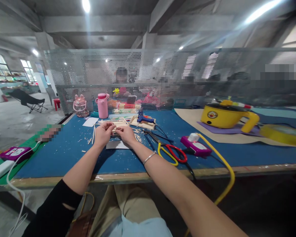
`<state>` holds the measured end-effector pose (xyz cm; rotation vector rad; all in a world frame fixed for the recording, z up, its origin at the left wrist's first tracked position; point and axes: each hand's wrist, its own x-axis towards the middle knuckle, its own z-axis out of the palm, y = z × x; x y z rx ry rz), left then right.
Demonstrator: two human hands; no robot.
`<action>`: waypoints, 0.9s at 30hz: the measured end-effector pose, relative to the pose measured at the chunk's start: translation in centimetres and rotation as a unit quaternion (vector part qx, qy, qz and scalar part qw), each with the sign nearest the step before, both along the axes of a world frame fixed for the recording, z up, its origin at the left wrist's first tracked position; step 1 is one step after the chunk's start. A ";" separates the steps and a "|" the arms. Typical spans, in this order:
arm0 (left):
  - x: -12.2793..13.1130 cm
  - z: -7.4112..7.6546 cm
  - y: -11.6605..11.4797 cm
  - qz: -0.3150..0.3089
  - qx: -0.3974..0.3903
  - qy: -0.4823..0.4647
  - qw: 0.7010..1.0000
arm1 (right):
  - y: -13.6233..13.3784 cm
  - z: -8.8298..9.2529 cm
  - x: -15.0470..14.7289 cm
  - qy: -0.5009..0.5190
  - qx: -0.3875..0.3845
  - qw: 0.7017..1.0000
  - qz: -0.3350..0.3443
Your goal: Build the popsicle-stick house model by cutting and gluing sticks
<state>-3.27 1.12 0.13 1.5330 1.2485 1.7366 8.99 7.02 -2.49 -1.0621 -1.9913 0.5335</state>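
1. Both arms are stretching forward over the near edge of the blue table (64,154). The left one is coming out of a black sleeve, and the right one is wearing a silver bangle (149,157) at the wrist.
2. The left hand (103,134) is resting knuckles-up, its fingers curling together and pinching the left end of a small wooden stick frame (114,131).
3. The right hand (126,133) is mirroring it, with the fingers closing on the frame's right end. The single fingertips are too small to tell apart.
4. The stick frame is sitting between the two hands, just over a grey card (117,145) on the table's left half.
5. To the right of the hands, red-handled scissors (178,153) are lying near a purple device (196,147).
6. Farther back, a blue glue gun (143,118) is lying beyond the hands. A pink bottle (103,105) is standing behind it to the left, and a yellow pot (223,116) is sitting well off to the right.
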 end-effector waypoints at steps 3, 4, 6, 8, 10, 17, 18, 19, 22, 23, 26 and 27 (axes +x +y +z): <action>0.3 -0.2 0.1 -0.035 -0.061 -0.035 0.997 | -0.2 0.2 0.1 0.033 0.013 0.999 -0.015; 0.3 -0.2 0.2 -0.041 -0.077 -0.056 0.995 | -0.3 0.4 0.2 0.049 0.019 0.999 -0.014; 0.4 -0.2 0.3 -0.058 -0.103 -0.108 0.987 | -0.6 1.1 0.7 0.074 0.039 0.996 0.010; 0.5 -0.2 0.3 -0.077 -0.123 -0.153 0.978 | -1.0 1.9 1.3 0.080 0.057 0.993 0.060; 0.6 -0.2 0.3 -0.097 -0.134 -0.177 0.970 | -1.5 2.6 1.8 0.072 0.052 0.990 0.112; 0.8 -0.6 0.3 -0.148 -0.148 -0.191 0.959 | -2.4 3.4 2.2 0.052 -0.043 0.988 0.141; 0.7 -0.6 0.3 -0.156 -0.151 -0.194 0.957 | -2.3 3.3 2.2 0.056 -0.057 0.987 0.140; 0.7 -0.7 0.4 -0.162 -0.152 -0.189 0.956 | -2.3 3.3 2.2 0.059 -0.070 0.986 0.141; 0.4 -0.7 0.4 -0.130 -0.142 -0.093 0.977 | -1.7 3.0 2.4 0.060 -0.096 0.983 0.144; 0.2 -0.7 0.3 -0.092 -0.129 -0.038 0.987 | -1.4 2.8 2.5 0.065 -0.097 0.983 0.141; -0.6 -0.1 0.1 0.061 -0.043 0.087 0.993 | -0.3 2.0 2.2 0.100 -0.085 0.986 0.105; -0.9 0.2 0.0 0.101 -0.006 0.097 0.990 | 0.0 1.7 1.9 0.112 -0.083 0.986 0.089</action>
